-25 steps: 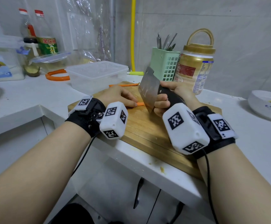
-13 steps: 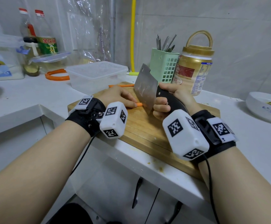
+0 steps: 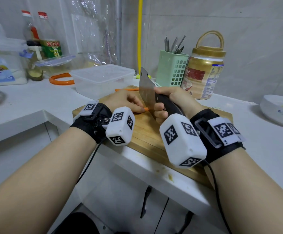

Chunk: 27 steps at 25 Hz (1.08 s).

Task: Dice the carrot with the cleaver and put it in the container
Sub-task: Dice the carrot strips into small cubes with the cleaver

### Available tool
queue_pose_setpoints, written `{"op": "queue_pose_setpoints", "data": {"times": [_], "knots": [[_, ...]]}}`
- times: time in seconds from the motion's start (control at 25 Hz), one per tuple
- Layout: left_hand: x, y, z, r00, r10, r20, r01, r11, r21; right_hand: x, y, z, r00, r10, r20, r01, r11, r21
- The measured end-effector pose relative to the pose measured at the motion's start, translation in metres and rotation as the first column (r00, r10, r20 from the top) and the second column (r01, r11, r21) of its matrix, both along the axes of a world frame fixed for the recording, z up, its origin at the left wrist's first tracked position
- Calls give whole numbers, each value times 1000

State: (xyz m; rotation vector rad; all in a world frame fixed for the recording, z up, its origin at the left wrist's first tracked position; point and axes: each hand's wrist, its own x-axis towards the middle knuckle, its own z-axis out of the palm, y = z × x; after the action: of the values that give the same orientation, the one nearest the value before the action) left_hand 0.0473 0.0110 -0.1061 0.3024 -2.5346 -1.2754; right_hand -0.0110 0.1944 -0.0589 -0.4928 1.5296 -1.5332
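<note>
While lidded container [image 3: 103,78] sits behind board [image 3: 147,132], utensils [image 3: 174,43] fill green basket [image 3: 173,70].

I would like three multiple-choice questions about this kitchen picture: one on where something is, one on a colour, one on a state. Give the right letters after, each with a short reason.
1. Where does the clear container stand?
A. behind the cutting board
B. inside the white bowl
C. on the floor

2. What colour is the utensil holder?
A. red
B. light green
C. black

3. What is the right hand doing?
A. resting flat on the counter
B. gripping the cleaver by its handle
C. lifting the jar

Answers:
1 A, it stands on the counter at the board's far edge.
2 B, its latticed walls are pale green.
3 B, the fingers curl round the dark handle while the left hand steadies the carrot.
</note>
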Motion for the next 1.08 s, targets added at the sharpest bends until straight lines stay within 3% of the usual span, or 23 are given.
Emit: {"op": "queue_pose_setpoints", "data": {"times": [0.44,0.68,1.08], "knots": [[-1,0,-2,996,83,-23,-83,996,-21,-10,15,-2,993,28,118,-16,994,-105],[0,-1,2,996,53,72,-51,998,-28,-12,18,-3,994,-20,104,35,988,-149],[-4,-5,-1,992,101,76,-96,994,-61,-2,19,0,997,14,82,-3,991,-134]]}}
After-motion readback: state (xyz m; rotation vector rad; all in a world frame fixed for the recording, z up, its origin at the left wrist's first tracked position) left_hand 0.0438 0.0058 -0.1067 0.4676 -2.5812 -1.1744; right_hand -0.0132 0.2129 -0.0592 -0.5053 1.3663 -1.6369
